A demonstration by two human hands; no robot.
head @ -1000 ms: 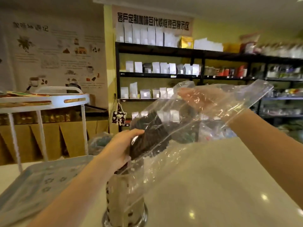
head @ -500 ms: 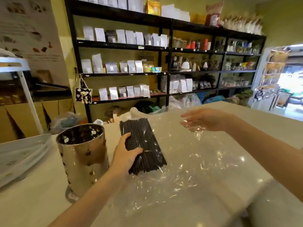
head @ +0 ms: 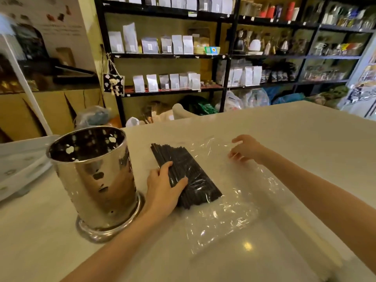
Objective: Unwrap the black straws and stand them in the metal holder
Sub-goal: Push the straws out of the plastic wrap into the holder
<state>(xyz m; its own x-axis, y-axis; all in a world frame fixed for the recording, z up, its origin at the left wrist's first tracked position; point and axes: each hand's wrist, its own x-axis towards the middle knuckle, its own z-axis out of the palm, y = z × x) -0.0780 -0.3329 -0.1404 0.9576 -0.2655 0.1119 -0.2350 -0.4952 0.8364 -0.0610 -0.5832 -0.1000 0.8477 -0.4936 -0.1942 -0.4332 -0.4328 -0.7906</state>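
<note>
A bundle of black straws (head: 190, 169) lies flat on the white counter, its near part still under a clear plastic wrapper (head: 230, 210) that spreads out to the right. My left hand (head: 162, 184) grips the bundle from its left side, fingers over the top. My right hand (head: 245, 148) hovers at the wrapper's far right edge with fingers curled and apart; whether it pinches the film is unclear. The shiny perforated metal holder (head: 95, 174) stands upright just left of my left hand and looks empty.
A pale tray (head: 22, 161) rests at the counter's left edge beside a white rack leg (head: 26, 86). Black shelves (head: 225, 55) with bags and kettles line the back wall. The counter (head: 305, 139) stretches away to the right.
The bundle came down from above the holder and now lies on the counter. The wrapper has flattened out, and the straws' far ends have come out of it.
</note>
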